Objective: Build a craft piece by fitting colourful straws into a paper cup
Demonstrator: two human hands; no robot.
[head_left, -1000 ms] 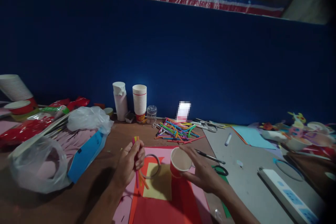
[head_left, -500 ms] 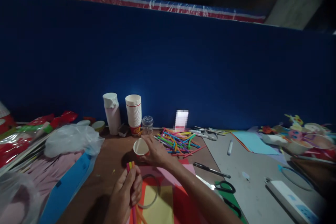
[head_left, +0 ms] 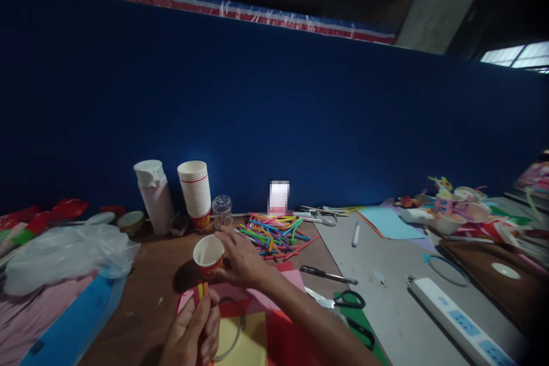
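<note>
My left hand (head_left: 193,323) is closed around a small bundle of drinking straws (head_left: 200,293) in pink, yellow and orange, their ends sticking up above the fist. My right hand (head_left: 243,260) grips a white paper cup (head_left: 208,250) from its right side; the cup's mouth tilts toward me and its lower part is red. The straws' tops are just below the cup. Under the hands lie coloured paper sheets (head_left: 281,334) and a grey ring (head_left: 240,326). Behind the right hand is a heap of colourful straws (head_left: 278,234).
A stack of paper cups (head_left: 195,191), a wrapped stack (head_left: 155,200) and a clear plastic cup (head_left: 222,211) stand by the blue partition (head_left: 274,103). Scissors (head_left: 349,300), a black pen (head_left: 328,275) and a power strip (head_left: 458,320) lie to the right. Plastic bags (head_left: 72,257) are at left.
My head has turned somewhat to the right, so the scene sits further left. The right hand has brought the paper cup a little closer to the straws in the left hand.
</note>
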